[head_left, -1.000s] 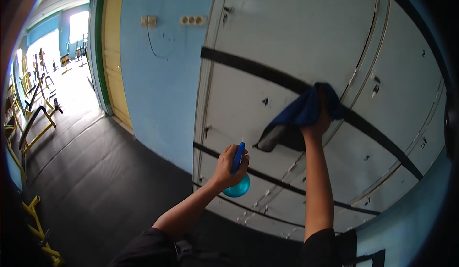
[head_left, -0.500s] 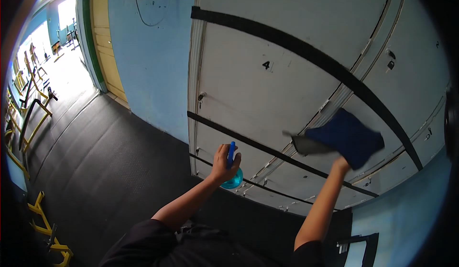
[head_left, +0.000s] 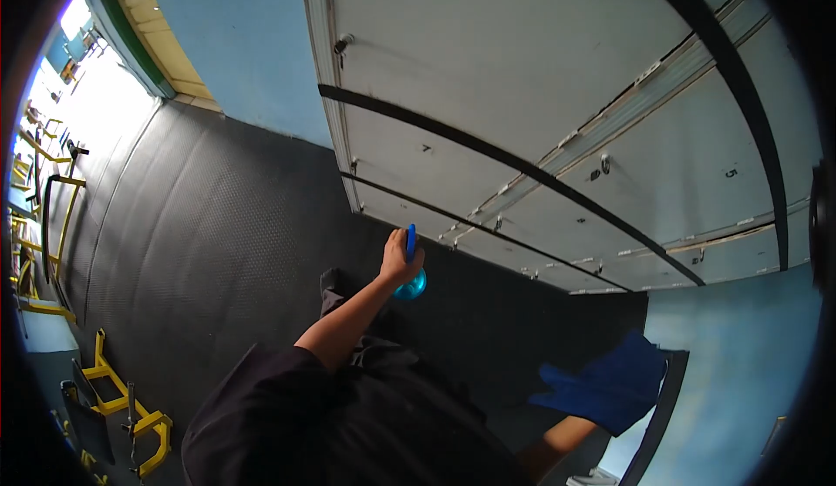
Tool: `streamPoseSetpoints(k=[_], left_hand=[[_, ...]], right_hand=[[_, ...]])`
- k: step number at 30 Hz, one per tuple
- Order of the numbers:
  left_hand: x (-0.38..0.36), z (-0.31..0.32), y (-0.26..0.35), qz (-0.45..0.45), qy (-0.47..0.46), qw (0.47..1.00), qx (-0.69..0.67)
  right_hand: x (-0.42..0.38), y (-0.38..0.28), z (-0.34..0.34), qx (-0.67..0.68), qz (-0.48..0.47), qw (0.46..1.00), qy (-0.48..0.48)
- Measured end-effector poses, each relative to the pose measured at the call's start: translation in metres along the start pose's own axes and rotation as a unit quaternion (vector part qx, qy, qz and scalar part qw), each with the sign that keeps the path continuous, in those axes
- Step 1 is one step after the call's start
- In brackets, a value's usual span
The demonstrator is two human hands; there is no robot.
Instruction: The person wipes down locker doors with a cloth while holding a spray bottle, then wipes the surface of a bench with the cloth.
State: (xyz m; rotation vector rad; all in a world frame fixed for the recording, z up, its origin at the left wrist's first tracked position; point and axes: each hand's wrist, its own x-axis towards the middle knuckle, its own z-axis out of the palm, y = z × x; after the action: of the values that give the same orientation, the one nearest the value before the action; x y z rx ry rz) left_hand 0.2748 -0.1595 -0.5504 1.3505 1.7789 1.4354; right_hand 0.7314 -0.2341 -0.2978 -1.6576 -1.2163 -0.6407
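My left hand (head_left: 400,258) is wrapped round the neck of a spray bottle (head_left: 413,286), which has a blue spray head and a clear teal body. It hangs over the dark floor, just in front of the bottom of the white lockers (head_left: 488,77). At the lower right, a dark blue cloth (head_left: 610,386) covers my right hand (head_left: 566,434), so only the wrist area shows and the fingers are hidden. That cloth is apart from the locker doors, in front of the blue wall and a black-edged frame.
Black strips (head_left: 418,120) run across the lockers, and several doors carry small locks (head_left: 344,43). Black textured matting (head_left: 218,216) covers the floor. Yellow-framed gym equipment (head_left: 113,390) stands at the left, and a bright doorway opens at the upper left.
My right hand has moved down and right with the cloth, away from the locker doors. The view has tilted downward. My left hand still grips the spray bottle.
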Motion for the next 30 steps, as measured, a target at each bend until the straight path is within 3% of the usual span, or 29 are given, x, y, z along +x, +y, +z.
streamPoseSetpoints(k=[1, 4, 9, 13, 15, 19, 20, 21, 25, 30], left_hand=[[-0.006, 0.005, -0.006, -0.045, 0.003, 0.999, 0.010], [-0.019, 0.013, -0.028, -0.038, 0.017, 0.999, 0.026], [-0.035, 0.024, -0.064, -0.127, -0.012, 0.991, 0.046], [-0.051, 0.031, -0.088, -0.132, -0.011, 0.989, 0.069], [-0.062, 0.029, -0.094, -0.205, -0.049, 0.972, 0.100], [-0.086, 0.027, -0.105, -0.196, -0.009, 0.976, 0.092], [-0.092, 0.024, -0.108, -0.233, -0.050, 0.965, 0.114], [-0.098, 0.021, -0.109, -0.270, -0.091, 0.949, 0.135], [-0.122, -0.001, -0.091, -0.318, -0.068, 0.942, 0.080], [-0.162, -0.047, -0.055, -0.284, -0.056, 0.957, 0.024]], right_hand=[[-0.004, 0.005, -0.011, -0.011, 0.007, 1.000, -0.002], [-0.013, 0.018, -0.037, -0.032, 0.024, 0.999, -0.007], [-0.023, 0.031, -0.067, -0.052, 0.040, 0.998, -0.015], [-0.032, 0.034, -0.076, -0.054, 0.041, 0.997, -0.022], [-0.036, 0.035, -0.081, -0.055, 0.039, 0.997, -0.028], [-0.044, 0.035, -0.090, -0.047, 0.037, 0.998, -0.033], [-0.045, 0.035, -0.093, -0.042, 0.039, 0.998, -0.031], [-0.047, 0.034, -0.094, -0.039, 0.037, 0.998, -0.032], [-0.060, 0.028, -0.102, -0.015, 0.038, 0.999, -0.033], [-0.087, 0.017, -0.113, 0.027, 0.039, 0.998, -0.046]])
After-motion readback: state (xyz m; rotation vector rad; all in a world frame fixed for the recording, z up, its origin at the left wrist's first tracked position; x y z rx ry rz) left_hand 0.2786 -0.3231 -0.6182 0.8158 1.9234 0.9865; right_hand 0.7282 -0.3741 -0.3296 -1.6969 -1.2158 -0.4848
